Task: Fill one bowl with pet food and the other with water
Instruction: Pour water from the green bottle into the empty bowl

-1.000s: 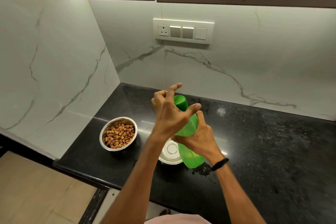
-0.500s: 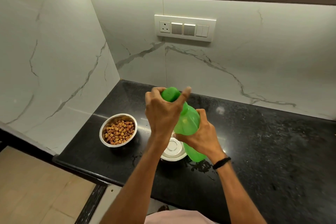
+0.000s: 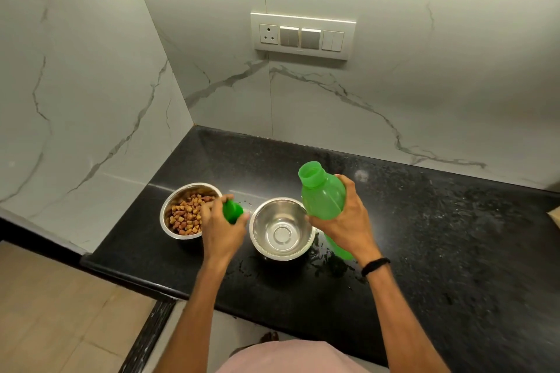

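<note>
Right hand (image 3: 348,222) around bottle (image 3: 322,195) beside bowl (image 3: 264,230)

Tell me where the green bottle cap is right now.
In the head view, the left hand holds the green cap between the pet food bowl and the empty steel bowl.

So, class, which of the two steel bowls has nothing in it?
The bowl beside the green bottle in the right hand: bare metal inside, while the other bowl holds brown pet food.
</note>
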